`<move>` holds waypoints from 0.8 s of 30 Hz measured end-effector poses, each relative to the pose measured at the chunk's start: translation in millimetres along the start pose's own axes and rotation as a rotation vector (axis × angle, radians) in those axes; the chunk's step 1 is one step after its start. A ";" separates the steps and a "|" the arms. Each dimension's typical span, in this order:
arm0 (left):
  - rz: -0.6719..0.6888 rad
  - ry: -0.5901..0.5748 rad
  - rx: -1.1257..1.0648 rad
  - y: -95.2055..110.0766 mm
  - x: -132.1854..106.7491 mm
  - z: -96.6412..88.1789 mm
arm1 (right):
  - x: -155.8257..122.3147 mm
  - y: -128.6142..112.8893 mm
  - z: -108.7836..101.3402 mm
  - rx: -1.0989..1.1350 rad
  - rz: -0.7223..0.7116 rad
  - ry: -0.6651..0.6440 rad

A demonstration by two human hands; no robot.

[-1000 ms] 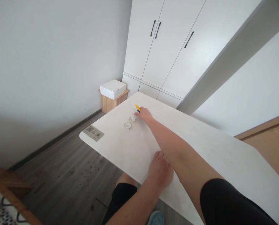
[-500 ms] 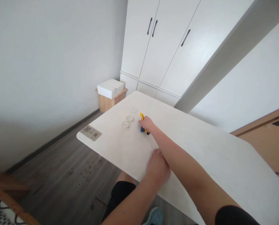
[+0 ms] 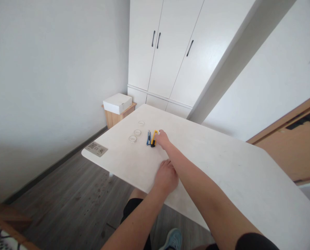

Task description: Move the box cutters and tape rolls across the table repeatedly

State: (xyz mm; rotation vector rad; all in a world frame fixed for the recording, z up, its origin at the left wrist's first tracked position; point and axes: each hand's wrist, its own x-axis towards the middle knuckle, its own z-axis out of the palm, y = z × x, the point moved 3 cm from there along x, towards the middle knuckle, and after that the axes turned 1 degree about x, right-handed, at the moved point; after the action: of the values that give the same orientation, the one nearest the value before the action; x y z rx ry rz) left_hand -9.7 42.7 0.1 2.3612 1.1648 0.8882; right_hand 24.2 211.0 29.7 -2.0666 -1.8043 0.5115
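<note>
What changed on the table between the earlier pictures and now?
The right hand drew the yellow cutter and blue cutter back from beyond the three clear round dishes, towards the person. They now lie side by side on the white table, fingertips on the yellow one. The left hand stayed flat near the table edge; the dishes kept their row.

Both forearms are bare. A short black sleeve (image 3: 251, 241) covers the right upper arm, with black shorts (image 3: 134, 208) and a light blue shoe (image 3: 173, 240) below.
</note>
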 end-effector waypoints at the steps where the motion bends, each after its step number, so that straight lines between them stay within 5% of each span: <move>1: 0.010 -0.017 0.032 0.9 0.1 -0.7 | -9.1 9.6 -7.3 0.013 -0.009 -0.006; 5: 0.037 -0.070 0.124 3.6 0.3 -2.5 | -61.4 73.1 -41.3 0.054 -0.128 0.003; 9: 0.030 -0.071 0.149 3.8 0.2 -1.6 | -131.8 164.0 -73.6 -0.044 -0.219 0.188; 13: 0.039 -0.064 0.166 3.4 -0.4 0.6 | -192.2 234.1 -84.8 -0.159 -0.195 0.312; 16: 0.032 -0.071 0.176 2.4 -0.8 1.6 | -216.1 251.5 -80.7 -0.189 -0.164 0.349; 24: 0.021 -0.108 0.192 0.3 -0.4 3.9 | -221.2 242.4 -76.4 -0.179 -0.173 0.385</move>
State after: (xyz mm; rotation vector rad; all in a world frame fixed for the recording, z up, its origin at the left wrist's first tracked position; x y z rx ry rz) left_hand -7.1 41.9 -2.7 2.5427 1.2322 0.6725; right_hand 243.5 -41.3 -11.8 -1.9278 -1.8186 -0.0955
